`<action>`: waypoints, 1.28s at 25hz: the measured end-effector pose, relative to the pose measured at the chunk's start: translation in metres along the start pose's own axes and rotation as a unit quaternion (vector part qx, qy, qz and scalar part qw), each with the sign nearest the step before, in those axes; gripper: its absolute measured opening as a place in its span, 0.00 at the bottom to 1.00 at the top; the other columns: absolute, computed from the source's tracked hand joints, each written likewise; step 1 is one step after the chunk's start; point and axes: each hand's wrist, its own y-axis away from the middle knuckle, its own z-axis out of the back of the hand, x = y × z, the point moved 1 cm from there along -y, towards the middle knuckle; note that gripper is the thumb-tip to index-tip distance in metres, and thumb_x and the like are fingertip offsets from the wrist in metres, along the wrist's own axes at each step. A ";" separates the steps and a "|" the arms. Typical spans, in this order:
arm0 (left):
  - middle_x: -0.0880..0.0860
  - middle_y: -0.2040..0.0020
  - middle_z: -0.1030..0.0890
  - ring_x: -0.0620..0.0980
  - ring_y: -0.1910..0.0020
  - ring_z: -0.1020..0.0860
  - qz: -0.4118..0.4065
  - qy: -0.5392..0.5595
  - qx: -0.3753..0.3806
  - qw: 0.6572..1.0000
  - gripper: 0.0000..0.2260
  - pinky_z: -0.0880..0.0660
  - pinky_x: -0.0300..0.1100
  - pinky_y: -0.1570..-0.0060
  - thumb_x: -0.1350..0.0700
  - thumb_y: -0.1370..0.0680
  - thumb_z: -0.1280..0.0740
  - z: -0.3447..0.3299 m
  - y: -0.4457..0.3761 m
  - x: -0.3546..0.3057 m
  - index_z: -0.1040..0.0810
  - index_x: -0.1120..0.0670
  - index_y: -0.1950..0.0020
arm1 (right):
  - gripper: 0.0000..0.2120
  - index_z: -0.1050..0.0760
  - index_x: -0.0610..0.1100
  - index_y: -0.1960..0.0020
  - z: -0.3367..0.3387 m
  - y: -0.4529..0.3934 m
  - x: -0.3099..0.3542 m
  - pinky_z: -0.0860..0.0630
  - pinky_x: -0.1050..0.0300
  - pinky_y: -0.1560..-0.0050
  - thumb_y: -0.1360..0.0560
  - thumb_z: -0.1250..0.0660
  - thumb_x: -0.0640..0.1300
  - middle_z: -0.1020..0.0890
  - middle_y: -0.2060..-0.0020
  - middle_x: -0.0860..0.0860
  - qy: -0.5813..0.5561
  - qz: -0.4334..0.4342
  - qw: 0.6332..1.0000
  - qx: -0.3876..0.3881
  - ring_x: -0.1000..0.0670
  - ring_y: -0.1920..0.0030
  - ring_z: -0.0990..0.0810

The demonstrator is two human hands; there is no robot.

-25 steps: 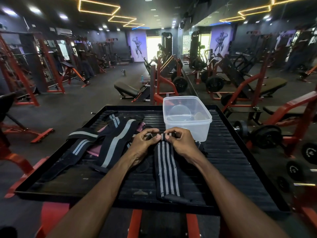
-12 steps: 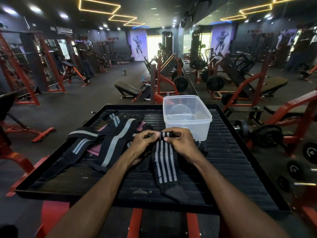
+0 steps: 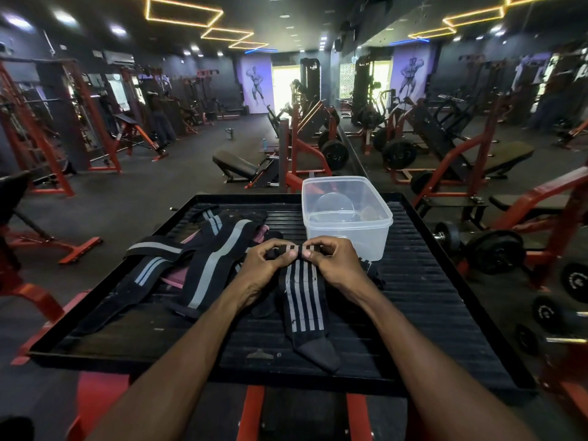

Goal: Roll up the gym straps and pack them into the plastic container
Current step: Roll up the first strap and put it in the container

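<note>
A black strap with grey stripes (image 3: 304, 300) lies lengthwise on the black ribbed platform (image 3: 429, 300), its far end curled into a small roll. My left hand (image 3: 262, 265) and my right hand (image 3: 334, 262) both pinch that roll from either side. Just beyond my hands stands a clear plastic container (image 3: 346, 214), open on top, with no strap inside. To the left lies a pile of unrolled straps (image 3: 197, 259), black with grey stripes, over something pink.
The platform has a raised black rim and sits on a red frame (image 3: 251, 412). Dumbbells and weight plates (image 3: 496, 249) lie on the floor to the right. Red gym machines and benches stand all around.
The roll between my hands has grown a little and the strap's free tail has been drawn further from me, so less of it lies flat.
</note>
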 end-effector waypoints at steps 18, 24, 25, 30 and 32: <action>0.55 0.49 0.14 0.48 0.47 0.17 -0.025 -0.027 -0.018 0.999 0.08 0.23 0.38 0.44 0.61 0.25 0.26 0.002 -0.001 -0.003 0.15 0.59 0.47 | 0.10 0.15 0.51 0.53 -0.002 0.003 0.000 0.22 0.58 0.43 0.31 0.24 0.38 0.13 0.54 0.55 -0.013 0.023 1.000 -0.001 0.56 0.49 0.17; 0.55 0.46 0.16 0.50 0.45 0.19 0.016 0.010 -0.017 1.000 0.14 0.23 0.42 0.43 0.59 0.29 0.23 0.002 -0.002 0.001 0.17 0.58 0.45 | 0.09 0.16 0.49 0.50 -0.006 0.001 -0.004 0.22 0.49 0.38 0.28 0.25 0.39 0.14 0.51 0.52 0.011 0.012 1.000 -0.005 0.52 0.47 0.17; 0.56 0.46 0.16 0.53 0.45 0.18 0.046 0.037 -0.007 0.998 0.16 0.23 0.44 0.42 0.54 0.29 0.22 0.002 -0.002 0.002 0.17 0.58 0.44 | 0.10 0.16 0.48 0.49 -0.005 0.002 -0.003 0.23 0.49 0.38 0.29 0.25 0.37 0.14 0.50 0.52 0.006 0.021 1.000 -0.006 0.52 0.46 0.18; 0.55 0.50 0.14 0.50 0.50 0.16 0.026 -0.015 -0.031 0.999 0.12 0.21 0.44 0.46 0.55 0.26 0.24 0.004 -0.001 0.000 0.17 0.59 0.45 | 0.12 0.17 0.49 0.46 -0.005 0.002 -0.004 0.20 0.48 0.42 0.29 0.24 0.40 0.15 0.51 0.52 -0.020 -0.008 1.000 -0.002 0.52 0.48 0.16; 0.55 0.50 0.15 0.49 0.52 0.16 0.009 -0.007 -0.046 0.999 0.11 0.21 0.42 0.49 0.60 0.26 0.25 0.003 -0.001 -0.002 0.17 0.59 0.45 | 0.11 0.17 0.50 0.47 -0.006 0.001 -0.005 0.19 0.45 0.44 0.28 0.25 0.43 0.14 0.53 0.51 -0.020 -0.017 1.000 0.001 0.50 0.51 0.15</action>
